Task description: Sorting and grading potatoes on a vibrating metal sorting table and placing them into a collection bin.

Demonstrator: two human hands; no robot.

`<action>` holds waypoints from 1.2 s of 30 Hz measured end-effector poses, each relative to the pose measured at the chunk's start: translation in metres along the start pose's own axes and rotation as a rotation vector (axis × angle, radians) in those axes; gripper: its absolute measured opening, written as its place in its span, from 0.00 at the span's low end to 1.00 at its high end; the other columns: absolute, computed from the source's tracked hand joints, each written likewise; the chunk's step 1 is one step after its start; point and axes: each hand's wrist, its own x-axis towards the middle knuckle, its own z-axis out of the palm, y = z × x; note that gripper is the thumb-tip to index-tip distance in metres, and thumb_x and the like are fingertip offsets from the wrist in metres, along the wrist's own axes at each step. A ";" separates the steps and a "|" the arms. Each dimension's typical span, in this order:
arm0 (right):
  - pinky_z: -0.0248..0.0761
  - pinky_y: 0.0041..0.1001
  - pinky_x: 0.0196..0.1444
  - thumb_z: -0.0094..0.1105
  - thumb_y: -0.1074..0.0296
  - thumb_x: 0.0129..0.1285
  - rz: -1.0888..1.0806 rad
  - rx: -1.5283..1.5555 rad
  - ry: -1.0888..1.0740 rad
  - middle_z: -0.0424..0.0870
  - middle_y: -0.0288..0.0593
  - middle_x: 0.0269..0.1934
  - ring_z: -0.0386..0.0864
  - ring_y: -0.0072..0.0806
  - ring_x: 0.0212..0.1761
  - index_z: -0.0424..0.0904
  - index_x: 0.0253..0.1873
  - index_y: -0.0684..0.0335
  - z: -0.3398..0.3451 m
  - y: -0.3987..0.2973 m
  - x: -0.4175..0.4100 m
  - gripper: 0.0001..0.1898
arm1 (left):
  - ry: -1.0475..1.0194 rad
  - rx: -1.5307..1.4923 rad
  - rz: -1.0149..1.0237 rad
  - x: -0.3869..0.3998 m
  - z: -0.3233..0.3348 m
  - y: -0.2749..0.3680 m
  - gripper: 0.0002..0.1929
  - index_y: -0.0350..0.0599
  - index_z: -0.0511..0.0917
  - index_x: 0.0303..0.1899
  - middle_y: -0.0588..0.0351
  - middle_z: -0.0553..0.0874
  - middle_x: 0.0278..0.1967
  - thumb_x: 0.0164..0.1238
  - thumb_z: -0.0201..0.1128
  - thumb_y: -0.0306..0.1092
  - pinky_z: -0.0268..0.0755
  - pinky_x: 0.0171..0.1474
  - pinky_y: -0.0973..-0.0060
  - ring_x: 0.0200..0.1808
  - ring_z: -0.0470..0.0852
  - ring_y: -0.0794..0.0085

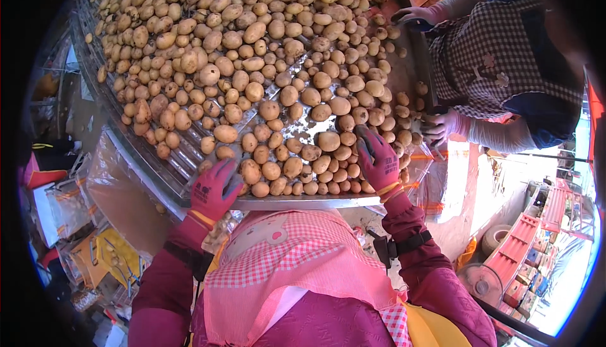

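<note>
Potatoes [270, 109] of mixed sizes cover a metal sorting table [310, 202] before me, heaped thickest on the far side. My left hand [215, 188], in a pink and grey work glove, rests at the near left edge. Its fingers point away from me beside a few potatoes, the thumb apart, and I see nothing held. Farther right, my right hand [378, 162] wears a matching glove and lies palm down against the potatoes near the right corner. Its fingers are spread; the palm is hidden. Slatted bars [177, 160] show at the left of the table.
Across the right side stands a co-worker in a checked apron [492, 58], one gloved hand [442, 127] by the corner potatoes. A plastic-covered panel [120, 191] flanks the table at left. Behind on the right are a red metal ramp [516, 243] and a tyre [494, 238].
</note>
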 end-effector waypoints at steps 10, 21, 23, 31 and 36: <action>0.78 0.37 0.53 0.60 0.60 0.70 0.239 -0.051 -0.052 0.87 0.48 0.52 0.85 0.46 0.52 0.81 0.61 0.56 -0.010 -0.012 -0.063 0.17 | -0.528 -0.125 -0.346 0.078 0.006 0.039 0.42 0.49 0.67 0.71 0.46 0.78 0.63 0.58 0.72 0.56 0.75 0.60 0.56 0.61 0.80 0.52; 0.77 0.38 0.51 0.61 0.61 0.72 0.079 0.077 -0.150 0.87 0.50 0.48 0.85 0.45 0.49 0.81 0.62 0.59 -0.001 -0.021 -0.007 0.18 | -0.271 -2.271 -0.283 0.076 -0.066 0.050 0.31 0.51 0.63 0.76 0.51 0.71 0.71 0.79 0.57 0.50 0.70 0.71 0.61 0.72 0.70 0.60; 0.77 0.38 0.53 0.60 0.62 0.72 0.018 0.099 -0.157 0.87 0.51 0.51 0.85 0.47 0.51 0.81 0.61 0.60 0.004 -0.034 0.010 0.17 | -0.155 -2.011 -0.252 0.078 -0.081 0.056 0.30 0.45 0.65 0.73 0.49 0.71 0.71 0.82 0.52 0.54 0.70 0.74 0.59 0.72 0.72 0.55; 0.76 0.38 0.59 0.60 0.65 0.69 -0.172 0.105 -0.362 0.85 0.52 0.54 0.83 0.48 0.57 0.79 0.64 0.60 0.020 -0.071 0.057 0.20 | 0.074 -2.358 -0.526 0.040 -0.087 0.019 0.25 0.37 0.69 0.70 0.36 0.70 0.71 0.82 0.55 0.44 0.81 0.64 0.67 0.66 0.79 0.53; 0.75 0.38 0.59 0.61 0.68 0.68 -0.226 0.160 -0.387 0.85 0.54 0.54 0.84 0.48 0.56 0.80 0.62 0.64 0.035 -0.075 0.048 0.19 | 0.303 -2.535 -0.481 -0.023 -0.074 -0.021 0.19 0.41 0.77 0.59 0.49 0.87 0.47 0.78 0.60 0.44 0.90 0.38 0.72 0.50 0.88 0.55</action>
